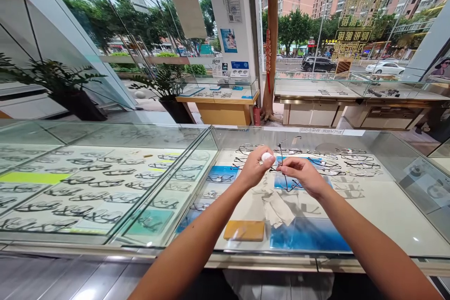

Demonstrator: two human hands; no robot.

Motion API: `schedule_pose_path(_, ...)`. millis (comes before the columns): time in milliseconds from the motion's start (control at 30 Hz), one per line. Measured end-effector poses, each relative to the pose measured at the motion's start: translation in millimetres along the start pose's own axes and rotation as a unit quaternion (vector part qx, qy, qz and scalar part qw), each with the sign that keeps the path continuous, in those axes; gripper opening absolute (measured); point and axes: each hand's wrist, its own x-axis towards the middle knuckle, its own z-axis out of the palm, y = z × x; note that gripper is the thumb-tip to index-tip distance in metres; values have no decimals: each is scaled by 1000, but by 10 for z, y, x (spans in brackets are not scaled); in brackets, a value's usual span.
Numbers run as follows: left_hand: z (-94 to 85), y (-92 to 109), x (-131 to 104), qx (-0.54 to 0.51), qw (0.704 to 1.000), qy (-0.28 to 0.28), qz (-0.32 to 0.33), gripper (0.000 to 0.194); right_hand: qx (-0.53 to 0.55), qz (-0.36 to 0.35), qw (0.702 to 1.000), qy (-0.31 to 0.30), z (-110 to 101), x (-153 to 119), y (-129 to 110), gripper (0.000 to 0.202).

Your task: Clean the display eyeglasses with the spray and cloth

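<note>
From where I'm watching, the relation that counts is the narrow space between my two hands over the glass-topped desk [381, 222]. My right hand [302, 173] has the eyeglasses [280, 153], with thumb and forefinger pinching the thin dark frame near its middle. I see the frame stood on end, its long axis running roughly up and down, one end above my fingers and the other below them; one temple reaches out rightward at the top. My left hand [258, 163] is just to the left, fingers curled around a small white object [266, 156], whose rounded end shows beside the thumb. So the eyeglasses lie directly right of that white object, very near it; I can't tell whether the two touch. The right hand is the nearer one to the frame, being on it. Lower in my view, closer to me, I have a pale cloth [277, 210] beneath the hands, and a yellow case [243, 231] to the left of the cloth.
</note>
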Motion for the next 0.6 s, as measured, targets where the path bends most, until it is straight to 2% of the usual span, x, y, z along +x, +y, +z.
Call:
schedule_pose_path(200, -16, -12, -22, 67, 995, -73, 25, 55, 43, -11, 998, 41, -74, 25, 1, 42)
schedule_pose_path(367, 65, -6, -65, 132, 980, -135, 68, 43, 73, -7, 997, 35, -80, 43, -7, 43)
schedule_pose_path(467, 42, -26, -58, 140, 981, -115, 67, 41, 71, -2, 997, 35, -94, 47, -1, 41)
schedule_pose_path(533, -21, -70, -25, 143, 986, -76, 46, 41, 73, -1, 996, 43, -119, 55, 7, 41)
schedule_pose_path(600, -110, -151, 29, 166, 986, -20, -2, 39, 79, 0, 996, 51, -146, 67, 14, 42)
